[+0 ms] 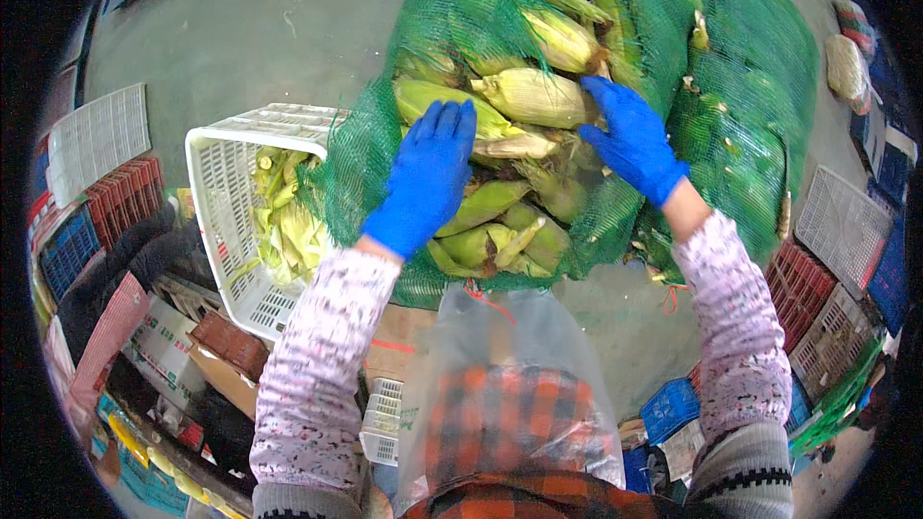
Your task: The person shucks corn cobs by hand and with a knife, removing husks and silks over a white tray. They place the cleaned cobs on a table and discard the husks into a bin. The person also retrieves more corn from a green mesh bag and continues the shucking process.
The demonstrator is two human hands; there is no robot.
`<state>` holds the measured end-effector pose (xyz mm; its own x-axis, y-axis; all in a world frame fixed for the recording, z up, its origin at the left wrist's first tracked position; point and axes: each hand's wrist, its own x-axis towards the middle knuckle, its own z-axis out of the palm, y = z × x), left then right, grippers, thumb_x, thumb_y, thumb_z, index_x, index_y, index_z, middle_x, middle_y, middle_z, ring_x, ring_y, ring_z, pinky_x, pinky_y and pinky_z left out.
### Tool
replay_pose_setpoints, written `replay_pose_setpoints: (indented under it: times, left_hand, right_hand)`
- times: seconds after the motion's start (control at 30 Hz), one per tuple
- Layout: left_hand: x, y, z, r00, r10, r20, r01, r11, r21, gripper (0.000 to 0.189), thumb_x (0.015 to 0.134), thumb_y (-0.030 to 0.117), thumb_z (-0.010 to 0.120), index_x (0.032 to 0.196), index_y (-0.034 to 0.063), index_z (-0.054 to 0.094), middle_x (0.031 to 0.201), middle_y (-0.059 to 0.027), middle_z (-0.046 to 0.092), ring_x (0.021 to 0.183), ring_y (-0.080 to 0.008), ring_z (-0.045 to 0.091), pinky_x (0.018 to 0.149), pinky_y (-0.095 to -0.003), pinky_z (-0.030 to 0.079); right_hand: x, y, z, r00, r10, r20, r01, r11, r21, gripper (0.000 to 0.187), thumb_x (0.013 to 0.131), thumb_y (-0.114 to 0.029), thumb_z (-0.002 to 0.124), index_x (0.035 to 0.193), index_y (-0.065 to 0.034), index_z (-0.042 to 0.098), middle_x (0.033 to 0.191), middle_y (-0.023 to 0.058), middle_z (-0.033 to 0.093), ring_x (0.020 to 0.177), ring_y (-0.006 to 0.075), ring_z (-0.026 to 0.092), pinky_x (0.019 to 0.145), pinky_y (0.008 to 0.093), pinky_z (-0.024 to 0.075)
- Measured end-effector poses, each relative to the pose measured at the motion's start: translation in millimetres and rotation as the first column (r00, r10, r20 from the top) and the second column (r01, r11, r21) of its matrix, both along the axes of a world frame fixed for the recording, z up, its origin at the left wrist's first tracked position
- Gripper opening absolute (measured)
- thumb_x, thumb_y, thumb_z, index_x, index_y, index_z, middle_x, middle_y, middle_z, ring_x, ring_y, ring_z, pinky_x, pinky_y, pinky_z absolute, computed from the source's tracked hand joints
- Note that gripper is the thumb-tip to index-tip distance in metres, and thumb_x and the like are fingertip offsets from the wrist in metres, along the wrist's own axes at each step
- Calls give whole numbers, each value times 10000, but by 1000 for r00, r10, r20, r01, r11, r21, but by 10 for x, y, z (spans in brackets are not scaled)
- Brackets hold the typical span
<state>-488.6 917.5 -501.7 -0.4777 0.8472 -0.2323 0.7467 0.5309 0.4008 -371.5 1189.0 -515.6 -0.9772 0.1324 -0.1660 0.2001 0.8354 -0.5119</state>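
Observation:
Ears of corn in their husks [533, 97] lie in the torn opening of a large green mesh sack [469, 7]. My left hand [430, 173], in a blue glove, rests flat with its fingertips on a green-husked ear at the left of the opening. At the right, my right hand [631, 137], also gloved in blue, has thumb and fingers spread by the butt of a pale yellow ear; whether it presses on that ear, I cannot tell. Below my hands lie greener ears [497, 231].
A white plastic crate [198, 194] with husks [288, 231] stands tilted at the left, beside the sack. Another full green mesh sack [743, 101] adjoins on the right. Stacked crates [126, 194] and a person's dark-clothed limbs [155, 241] are at far left. A small white basket [382, 418] is below.

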Motion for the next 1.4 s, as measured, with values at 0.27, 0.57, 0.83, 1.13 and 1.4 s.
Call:
replay_pose_setpoints:
  times: [0.27, 0.57, 0.83, 1.13, 1.4]
  left_hand:
    - [-337, 224, -445, 1000, -12, 2, 12, 1000, -23, 721, 667, 207, 799, 1306, 34, 512, 1236, -185, 554, 1148, -372, 510, 1027, -457, 389]
    - [-390, -594, 705, 153, 396, 905, -980, 179, 87, 667, 841, 133, 717, 1419, 8, 410, 1352, -157, 515, 1234, -259, 507, 1064, -395, 405]
    - [50, -1247, 598, -525, 16, 851, -851, -11, -525, 625, 910, 413, 616, 1373, 38, 428, 1243, -180, 561, 1139, -321, 565, 1008, -481, 455]
    - [-138, -273, 67, 464, 365, 807, -389, 902, -184, 881, 681, 485, 809, 1329, -17, 485, 1285, -241, 574, 1164, -322, 584, 977, -384, 463]
    - [-31, -73, -290, 580, 474, 663, -390, 876, -285, 921, 668, 575, 775, 1281, -58, 509, 1239, -266, 590, 1142, -366, 589, 974, -416, 468]
  right_hand:
    - [-384, -248, -257, 988, -41, 149, 25, 994, 107, 499, 658, -368, 785, 1050, -112, 613, 994, 160, 672, 977, 364, 625, 791, 511, 479]
    - [-1004, 37, -78, 961, 241, 134, -250, 967, 56, 879, 495, -551, 852, 1246, -150, 632, 1516, 357, 175, 1303, 583, 320, 1094, 557, 326]
    - [-1061, -111, 62, 932, 347, 104, -344, 938, -43, 903, 525, -569, 857, 1286, -147, 616, 1482, 350, 261, 1355, 506, 293, 1135, 489, 283]
    - [-582, -198, 931, 968, -44, 249, 186, 790, -584, 1250, 482, -326, 948, 1499, -29, 284, 1487, 161, 374, 1369, 293, 368, 1151, 401, 267]
    - [638, 85, 1482, 799, -456, 392, 600, 645, -472, 1081, 527, -234, 941, 1427, -40, 375, 1372, 114, 525, 1228, 265, 533, 1037, 413, 437]
